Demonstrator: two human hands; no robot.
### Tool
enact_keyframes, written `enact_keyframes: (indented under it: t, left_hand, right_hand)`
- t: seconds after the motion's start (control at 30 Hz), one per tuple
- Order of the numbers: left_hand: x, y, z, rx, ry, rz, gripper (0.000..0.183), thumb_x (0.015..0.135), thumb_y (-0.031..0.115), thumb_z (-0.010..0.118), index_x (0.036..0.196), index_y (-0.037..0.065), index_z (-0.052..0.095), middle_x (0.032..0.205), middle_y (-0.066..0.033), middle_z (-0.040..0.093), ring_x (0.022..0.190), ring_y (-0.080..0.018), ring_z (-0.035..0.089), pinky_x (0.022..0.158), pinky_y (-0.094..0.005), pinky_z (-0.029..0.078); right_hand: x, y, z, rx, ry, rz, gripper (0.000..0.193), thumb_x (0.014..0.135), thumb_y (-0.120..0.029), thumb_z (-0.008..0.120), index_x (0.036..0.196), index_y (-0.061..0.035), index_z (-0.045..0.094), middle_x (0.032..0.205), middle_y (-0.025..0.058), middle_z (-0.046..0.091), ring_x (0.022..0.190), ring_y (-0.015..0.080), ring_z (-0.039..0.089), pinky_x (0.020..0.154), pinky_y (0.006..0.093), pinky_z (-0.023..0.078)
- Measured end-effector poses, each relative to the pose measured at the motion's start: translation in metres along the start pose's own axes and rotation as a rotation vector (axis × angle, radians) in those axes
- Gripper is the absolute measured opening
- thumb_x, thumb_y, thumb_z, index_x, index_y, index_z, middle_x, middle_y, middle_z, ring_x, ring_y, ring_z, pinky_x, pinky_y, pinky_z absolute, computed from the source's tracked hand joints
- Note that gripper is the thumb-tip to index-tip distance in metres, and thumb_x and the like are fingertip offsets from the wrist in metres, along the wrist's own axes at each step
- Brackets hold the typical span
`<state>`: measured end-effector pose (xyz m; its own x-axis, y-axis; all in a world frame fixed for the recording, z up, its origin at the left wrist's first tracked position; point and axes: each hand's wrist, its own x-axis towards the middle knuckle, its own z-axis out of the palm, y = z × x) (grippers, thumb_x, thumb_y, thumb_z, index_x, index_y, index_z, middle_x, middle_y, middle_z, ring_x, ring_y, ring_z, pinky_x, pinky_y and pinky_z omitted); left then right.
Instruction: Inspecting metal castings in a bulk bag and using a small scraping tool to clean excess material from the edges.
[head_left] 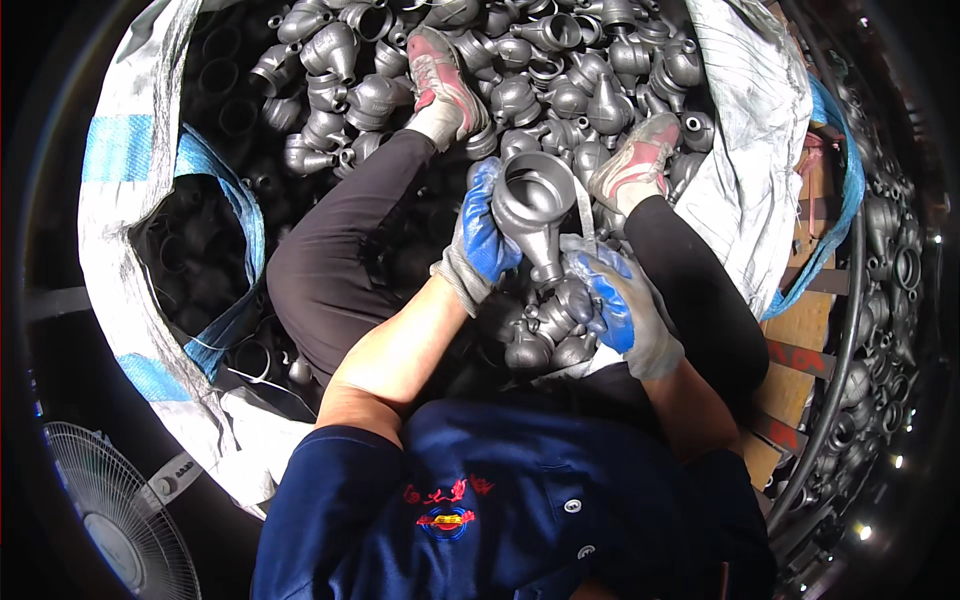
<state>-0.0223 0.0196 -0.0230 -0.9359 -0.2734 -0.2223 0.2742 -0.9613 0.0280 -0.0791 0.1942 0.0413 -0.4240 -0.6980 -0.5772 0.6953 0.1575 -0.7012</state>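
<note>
1. A grey cast-metal pipe fitting with a wide round mouth and a narrow neck [535, 208] is held up above the lap, mouth towards the camera.
2. The left hand [480, 235], in a grey knit glove with blue coating, is clenched around the fitting's wide end from the left.
3. The right hand [620, 305], gloved alike, is closed on the narrow lower end of the fitting; a thin grey strip [583, 212] is seen rising from that grip beside the fitting.
4. A heap of similar dark grey metal fittings [540, 70] is spread inside a large white woven sack with blue stripes [120, 190].
5. Two feet in pink-and-grey shoes [440, 70] are rested on the heap.
6. A white floor fan [110, 510] is seen at lower left.
</note>
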Motion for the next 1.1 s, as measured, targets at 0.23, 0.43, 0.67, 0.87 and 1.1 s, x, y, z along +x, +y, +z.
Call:
enact_keyframes:
  t: [0.23, 0.43, 0.67, 0.87, 1.1]
  left_hand:
    - [0.0, 0.004, -0.002, -0.153, -0.09, -0.123, 0.038, 0.096, 0.025, 0.044, 0.127, 0.005, 0.044, 0.126, -0.0158, 0.052, 0.115, -0.0293, 0.051, 0.1, -0.0479, 0.041]
    - [-0.005, 0.0, 0.004, 0.095, -0.021, -0.025, 0.039, 0.097, 0.027, 0.041, 0.129, 0.004, 0.041, 0.13, -0.0153, 0.048, 0.119, -0.0293, 0.048, 0.102, -0.0475, 0.038]
    - [-0.009, 0.001, 0.011, 0.21, 0.052, 0.029, 0.031, 0.096, 0.02, 0.048, 0.122, 0.002, 0.046, 0.12, -0.0094, 0.053, 0.109, -0.0193, 0.054, 0.098, -0.0344, 0.045]
    - [-0.016, 0.004, 0.023, 0.421, 0.033, 0.067, 0.035, 0.096, 0.026, 0.046, 0.125, 0.004, 0.046, 0.122, -0.009, 0.052, 0.111, -0.02, 0.053, 0.097, -0.0377, 0.044]
    - [-0.022, 0.006, 0.029, 0.543, 0.057, 0.105, 0.03, 0.095, 0.026, 0.05, 0.119, 0.008, 0.052, 0.114, -0.0058, 0.056, 0.106, -0.017, 0.054, 0.091, -0.0348, 0.046]
  right_hand:
    - [-0.009, -0.021, -0.004, 0.151, -0.102, -0.212, 0.04, 0.09, -0.013, 0.052, 0.126, 0.0037, 0.045, 0.102, 0.0142, 0.062, 0.082, 0.0126, 0.061, 0.073, 0.0207, 0.048]
    - [-0.012, -0.026, -0.004, 0.026, 0.009, -0.226, 0.041, 0.088, -0.008, 0.054, 0.127, 0.0042, 0.045, 0.103, 0.0105, 0.059, 0.09, 0.0141, 0.06, 0.083, 0.0236, 0.048]
    - [-0.006, -0.025, -0.006, 0.016, 0.034, -0.313, 0.041, 0.087, -0.008, 0.055, 0.125, 0.0037, 0.046, 0.102, 0.008, 0.058, 0.088, 0.0133, 0.06, 0.083, 0.0263, 0.05]
    - [-0.009, -0.03, -0.002, 0.078, 0.094, -0.295, 0.039, 0.087, -0.009, 0.054, 0.123, 0.0029, 0.048, 0.096, 0.0063, 0.058, 0.078, 0.011, 0.059, 0.081, 0.0274, 0.051]
    - [-0.002, -0.02, -0.023, 0.15, -0.006, -0.276, 0.04, 0.087, -0.014, 0.053, 0.123, 0.0026, 0.045, 0.078, 0.0009, 0.051, 0.054, 0.0032, 0.042, 0.047, 0.0176, 0.038]
